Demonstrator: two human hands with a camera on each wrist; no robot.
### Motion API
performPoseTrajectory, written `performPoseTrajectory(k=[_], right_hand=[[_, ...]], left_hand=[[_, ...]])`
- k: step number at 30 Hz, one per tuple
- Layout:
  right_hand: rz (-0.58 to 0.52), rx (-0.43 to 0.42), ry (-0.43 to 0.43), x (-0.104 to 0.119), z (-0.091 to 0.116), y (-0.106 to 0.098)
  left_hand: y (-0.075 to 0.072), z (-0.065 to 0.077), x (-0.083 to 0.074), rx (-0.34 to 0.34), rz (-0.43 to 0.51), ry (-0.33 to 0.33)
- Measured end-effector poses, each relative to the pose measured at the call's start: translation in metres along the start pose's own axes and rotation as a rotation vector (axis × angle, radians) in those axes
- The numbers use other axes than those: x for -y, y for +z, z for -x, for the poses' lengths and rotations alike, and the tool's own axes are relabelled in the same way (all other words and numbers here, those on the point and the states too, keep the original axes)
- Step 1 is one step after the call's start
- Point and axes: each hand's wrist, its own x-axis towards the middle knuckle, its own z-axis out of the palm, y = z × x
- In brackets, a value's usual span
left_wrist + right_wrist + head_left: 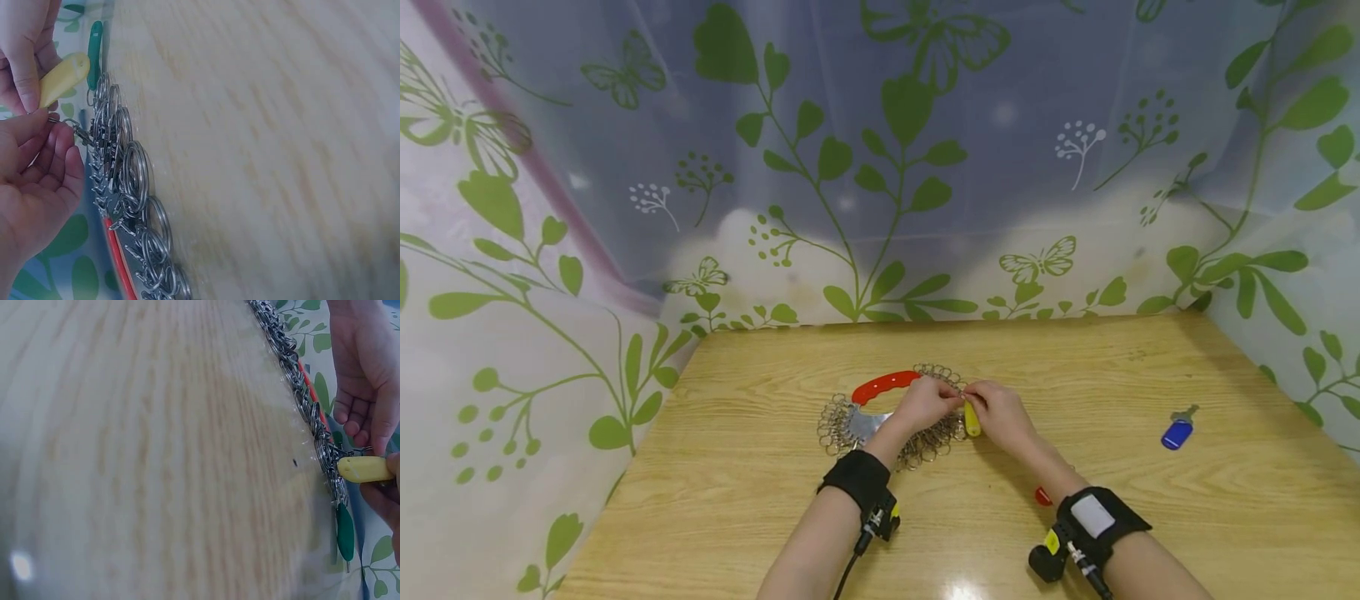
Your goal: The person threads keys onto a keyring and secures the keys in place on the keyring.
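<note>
A flat metal key-ring holder with a red handle (883, 387) lies on the table, fringed by several metal rings (835, 421). My left hand (925, 404) reaches over its right side, and in the left wrist view its thumb and fingertip pinch a small metal ring (55, 119) that joins a clip at the holder's edge. My right hand (1000, 412) pinches a yellow key tag (972, 419) right beside the left fingertips. A green key tag (94, 55) hangs at the holder's edge, near the yellow one. In the head view, my left hand hides part of the holder.
On the right of the wooden table (1150, 517) lies a blue key tag (1177, 433) with a key. A red piece (1042, 497) shows beside my right forearm, partly covered by it. Patterned cloth (880, 250) hangs behind the table and along its sides.
</note>
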Motion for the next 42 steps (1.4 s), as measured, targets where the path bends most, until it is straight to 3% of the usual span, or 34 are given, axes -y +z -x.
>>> performPoseTrajectory(k=[6,16,34,42], right_hand=[[-0.019,0.003,0.082,0.0003,-0.0018,0.0010],[-0.045,0.016,0.117,0.0003,-0.0025,0.0005],[0.095,-0.015,-0.201,-0.0013,0.0008,-0.0011],[0.038,0.005,-0.054,0.0006,0.0016,-0.0014]], left_hand=[[0.0000,0.0003,0.0015,0.015,0.000,0.008],[-0.0006,0.0016,0.0008,-0.011,-0.009,0.005],[-0.0039,0.0032,-0.0023,-0.013,-0.024,-0.015],[-0.0018,0.0055,-0.0025,0.019,-0.035,-0.001]])
